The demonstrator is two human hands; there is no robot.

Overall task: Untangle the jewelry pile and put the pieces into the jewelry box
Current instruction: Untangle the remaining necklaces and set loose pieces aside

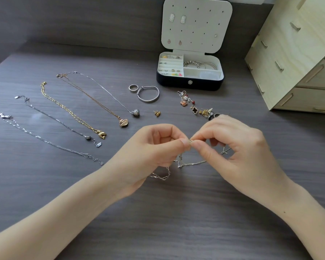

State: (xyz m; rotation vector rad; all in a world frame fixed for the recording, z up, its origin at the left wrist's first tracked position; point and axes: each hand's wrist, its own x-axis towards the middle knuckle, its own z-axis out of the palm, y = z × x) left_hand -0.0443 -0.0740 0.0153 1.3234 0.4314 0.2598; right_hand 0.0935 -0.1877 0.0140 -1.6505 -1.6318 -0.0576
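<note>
Silver chain ×1 | pinched: left hand, right hand | necklaces ×5

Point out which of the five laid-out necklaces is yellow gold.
The thick yellow-gold link necklace, third from the left, ending in a gold pendant; the other four are thinner silver, dark grey or rose-gold chains.

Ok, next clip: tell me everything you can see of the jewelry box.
The jewelry box is a small case with rounded corners, dark outside and white inside, with a round snap on its front. It stands open at the far side of the table, its lid upright. The lid's perforated panel carries a few earrings. Narrow rows on the left hold small pieces, the rear right compartment holds silver bangles, and the front right one holds something pale and unclear.
</note>
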